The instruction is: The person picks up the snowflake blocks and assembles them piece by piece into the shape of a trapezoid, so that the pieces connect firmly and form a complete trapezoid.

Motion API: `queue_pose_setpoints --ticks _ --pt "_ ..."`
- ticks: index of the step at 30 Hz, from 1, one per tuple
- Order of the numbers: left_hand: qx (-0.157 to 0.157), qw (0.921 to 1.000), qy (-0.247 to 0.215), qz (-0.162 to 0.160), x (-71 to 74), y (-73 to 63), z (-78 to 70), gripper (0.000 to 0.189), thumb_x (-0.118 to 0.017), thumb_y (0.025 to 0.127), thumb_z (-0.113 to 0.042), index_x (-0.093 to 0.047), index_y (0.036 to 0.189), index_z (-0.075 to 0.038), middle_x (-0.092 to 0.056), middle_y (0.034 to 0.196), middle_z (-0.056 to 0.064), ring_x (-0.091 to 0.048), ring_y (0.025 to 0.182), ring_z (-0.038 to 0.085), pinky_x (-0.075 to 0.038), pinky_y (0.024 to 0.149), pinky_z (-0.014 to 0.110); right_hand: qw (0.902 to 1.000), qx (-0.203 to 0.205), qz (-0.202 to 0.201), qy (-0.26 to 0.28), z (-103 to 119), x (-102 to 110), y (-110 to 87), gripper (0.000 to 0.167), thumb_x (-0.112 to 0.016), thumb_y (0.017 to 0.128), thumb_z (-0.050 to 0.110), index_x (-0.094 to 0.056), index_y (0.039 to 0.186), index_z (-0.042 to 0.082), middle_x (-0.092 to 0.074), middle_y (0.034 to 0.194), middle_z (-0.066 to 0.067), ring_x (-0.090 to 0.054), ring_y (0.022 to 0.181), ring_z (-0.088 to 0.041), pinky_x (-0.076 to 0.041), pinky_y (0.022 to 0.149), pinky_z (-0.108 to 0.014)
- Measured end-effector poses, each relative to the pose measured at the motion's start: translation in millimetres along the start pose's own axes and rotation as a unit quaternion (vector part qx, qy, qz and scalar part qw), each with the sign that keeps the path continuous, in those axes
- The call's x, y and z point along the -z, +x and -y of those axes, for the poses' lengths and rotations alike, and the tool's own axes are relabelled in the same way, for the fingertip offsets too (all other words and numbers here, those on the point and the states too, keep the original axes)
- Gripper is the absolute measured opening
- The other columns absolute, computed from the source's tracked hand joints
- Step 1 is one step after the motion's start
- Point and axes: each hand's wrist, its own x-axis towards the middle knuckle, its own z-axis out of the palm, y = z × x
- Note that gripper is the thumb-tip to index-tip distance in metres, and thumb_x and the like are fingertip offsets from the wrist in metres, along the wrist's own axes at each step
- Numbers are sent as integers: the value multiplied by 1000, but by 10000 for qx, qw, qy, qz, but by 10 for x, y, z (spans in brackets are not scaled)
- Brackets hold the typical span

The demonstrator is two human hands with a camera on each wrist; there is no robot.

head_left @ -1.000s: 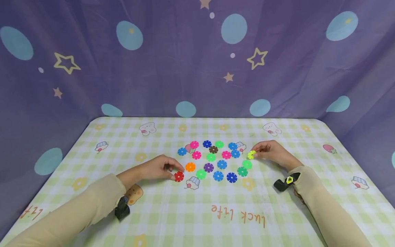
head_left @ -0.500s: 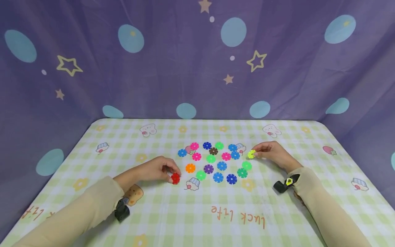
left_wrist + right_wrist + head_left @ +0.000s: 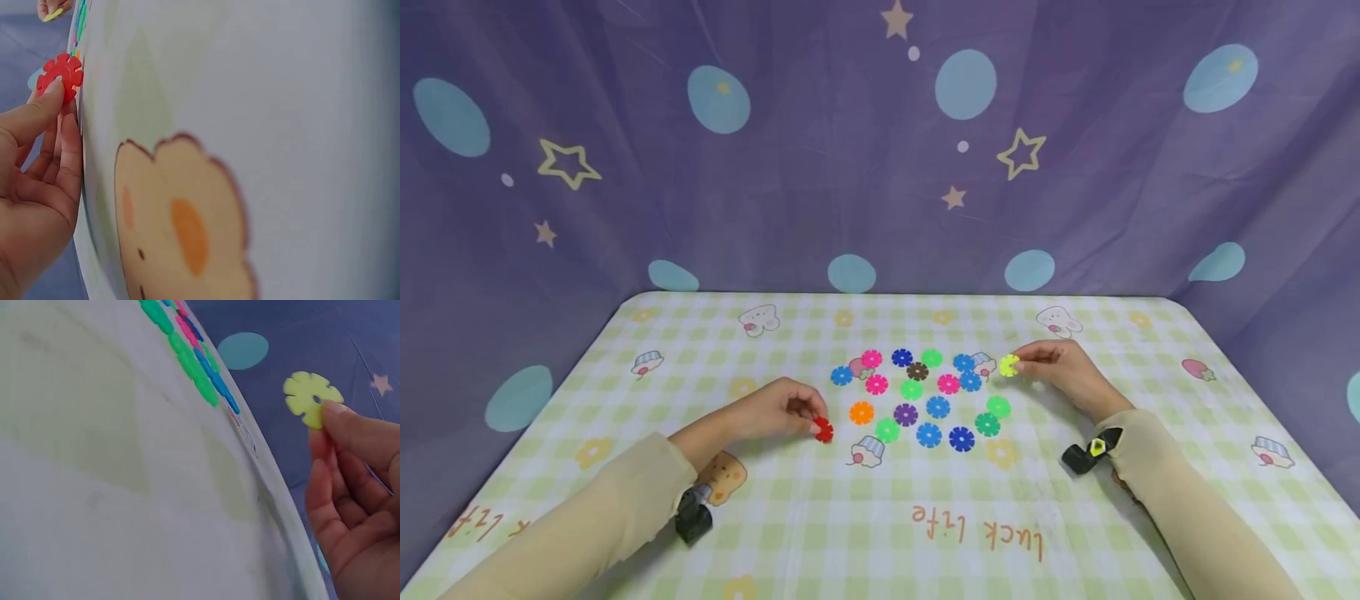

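Red notched disc (image 3: 823,430) and yellow notched disc (image 3: 1009,365), hand-held above a checked desk (image 3: 835,517)

Item one: the red notched disc is pinched in the left hand (image 3: 778,410). Its face is pressed by the thumb, the fingers (image 3: 70,150) are curled, and the grip is narrowed to the disc's thickness. It is held tilted, clear of the surface, with the orange disc (image 3: 857,412) lying near.

Item two: the yellow notched disc is pinched near its edge in the right hand (image 3: 1066,372), the gap likewise narrowed to the disc's thickness. It is held raised, with one light green disc (image 3: 998,402) lying near.

Lot, loose: seventeen further discs, besides the orange, are counted between the hands; pink, blue, navy, green, brown and purple are represented. Two blue discs (image 3: 971,384) are seen close together at the far side; whether they overlap cannot be told.

Surround: pale sleeves (image 3: 580,508) are worn on both arms; the desk is backed by a purple curtain (image 3: 820,183).
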Motion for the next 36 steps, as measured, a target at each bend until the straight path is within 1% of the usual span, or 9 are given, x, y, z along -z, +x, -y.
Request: queue_pose_setpoints --ticks 3,6,12,15,19,22,28,34,36 --pt "40 9999 -63 -70 0 7 -13 9 -68 85 -5 -67 94 -3 -69 86 6 -59 74 17 -51 69 23 9999 2 -161 -46 60 -31 -2 36 -73 83 26 -67 108 0 -72 91 8 -65 83 -10 -50 72 -22" --pt "94 9995 -109 -270 7 18 -40 11 -66 86 -1 -67 96 -1 -69 91 8 -59 77 19 -51 69 24 9996 16 -287 45 138 -73 -8 36 -73 84 22 -66 108 -3 -71 89 10 -66 82 -10 -52 74 -24" --pt "181 9942 -355 -1002 33 78 -171 15 -60 86 3 -65 100 3 -66 93 10 -58 78 22 -52 66 25 9977 351 -421 391 292 -169 -11 32 -71 85 11 -64 107 -10 -70 86 10 -68 80 -16 -55 73 -29" --pt "179 9903 -525 -1275 19 154 -252 16 -60 86 1 -65 101 3 -66 91 10 -60 80 29 -54 68 28 9957 570 -489 539 350 -218 -14 29 -70 85 9 -64 106 -11 -71 87 10 -68 79 -17 -55 72 -28" --pt "169 9837 -783 -1610 -38 271 -381 18 -63 87 -3 -65 104 3 -65 91 11 -60 85 40 -55 73 36 9922 784 -559 790 411 -290 -22 28 -70 85 8 -64 105 -11 -71 87 10 -67 78 -11 -55 72 -26" --pt "83 9792 -949 -1792 -97 365 -481 20 -64 87 -4 -64 106 4 -64 92 14 -59 86 42 -55 76 39 9900 867 -697 866 452 -335 -26 27 -70 85 9 -65 103 -10 -71 85 10 -67 77 -9 -54 72 -23" --pt "-68 9700 -1313 -2044 -212 521 -648 26 -66 87 -8 -64 111 1 -66 91 7 -62 85 36 -54 78 44 9864 1031 -914 899 583 -429 -53 27 -72 84 12 -66 101 -8 -71 82 8 -68 77 -15 -54 70 -23" --pt "-175 9571 -1619 -2397 -308 634 -766 29 -68 87 -10 -66 114 -1 -71 90 5 -68 79 18 -56 77 41 9818 1159 -899 1204 681 -555 -67 18 -72 83 9 -68 96 -4 -71 82 5 -67 74 -9 -54 71 -23" --pt "-176 9539 -1717 -2455 -337 667 -793 30 -68 86 -9 -66 114 0 -72 92 6 -68 77 14 -56 77 38 9801 1208 -877 1307 702 -598 -72 16 -71 84 6 -68 95 -5 -71 81 5 -67 74 -12 -55 72 -25"
